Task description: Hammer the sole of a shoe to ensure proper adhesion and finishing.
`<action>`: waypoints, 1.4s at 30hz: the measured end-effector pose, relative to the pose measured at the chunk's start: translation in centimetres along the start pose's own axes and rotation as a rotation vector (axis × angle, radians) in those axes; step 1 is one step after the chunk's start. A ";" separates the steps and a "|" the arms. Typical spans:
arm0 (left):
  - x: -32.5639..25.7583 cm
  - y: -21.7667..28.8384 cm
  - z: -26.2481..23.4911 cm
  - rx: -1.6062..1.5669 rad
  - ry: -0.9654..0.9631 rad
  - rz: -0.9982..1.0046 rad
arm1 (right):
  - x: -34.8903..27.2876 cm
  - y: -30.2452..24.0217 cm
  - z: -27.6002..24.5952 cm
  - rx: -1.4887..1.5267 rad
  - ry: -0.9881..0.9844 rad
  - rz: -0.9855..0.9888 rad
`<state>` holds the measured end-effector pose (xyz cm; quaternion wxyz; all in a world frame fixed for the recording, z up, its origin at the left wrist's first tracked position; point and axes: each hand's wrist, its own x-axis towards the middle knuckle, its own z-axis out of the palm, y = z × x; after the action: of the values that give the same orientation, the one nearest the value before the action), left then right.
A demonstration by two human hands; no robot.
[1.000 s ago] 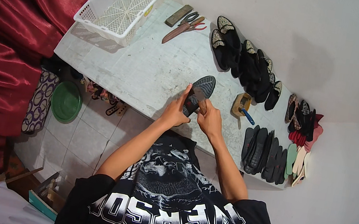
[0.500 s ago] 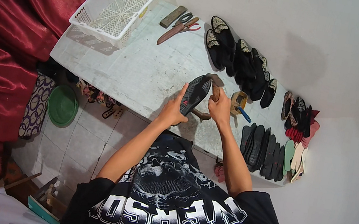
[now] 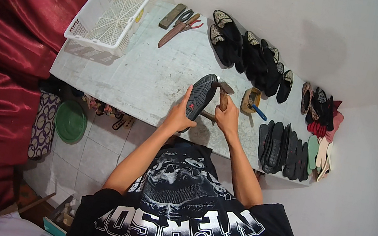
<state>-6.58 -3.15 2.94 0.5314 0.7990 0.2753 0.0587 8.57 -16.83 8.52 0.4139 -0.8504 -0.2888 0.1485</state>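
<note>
My left hand grips a black shoe by its heel end, with its ridged sole and a small red mark facing me. In my closed right hand is a hammer, held by its wooden handle. The hammer's dark head is at the toe end of the sole; whether it touches, I cannot tell. Part of a brown curved piece shows between the shoe and my right hand; its kind is unclear. Beyond my right hand stands a small yellowish container with a blue-handled tool leaning out.
On the pale table stands a white plastic basket. A whetstone-like block, pliers and a knife lie beside it. Black shoes line the back; soles stand at the right. A green basin sits on the floor.
The shoe has turned so that more of its sole faces me. The hammer head has tilted and now lies across the toe end. The whole view has shifted slightly.
</note>
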 end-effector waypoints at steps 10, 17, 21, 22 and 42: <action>-0.2 0.1 0.5 0.038 0.060 0.057 | -4.4 1.4 1.7 0.053 0.044 0.025; 0.3 1.6 0.6 0.113 0.050 -0.051 | -5.0 2.8 1.8 0.036 0.095 -0.034; 1.1 1.2 1.0 0.148 0.094 -0.023 | -4.7 1.6 0.8 0.076 -0.022 0.033; 1.4 1.2 1.2 0.147 0.093 -0.022 | -4.9 1.2 0.9 0.088 -0.007 0.062; 7.2 -0.4 1.1 -0.399 -0.050 0.282 | -2.8 3.7 0.2 0.081 -0.114 0.049</action>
<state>-0.28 -0.32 0.73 0.6719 0.7099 0.1308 0.1659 7.66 -20.25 5.52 0.4270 -0.8301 -0.2847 0.2181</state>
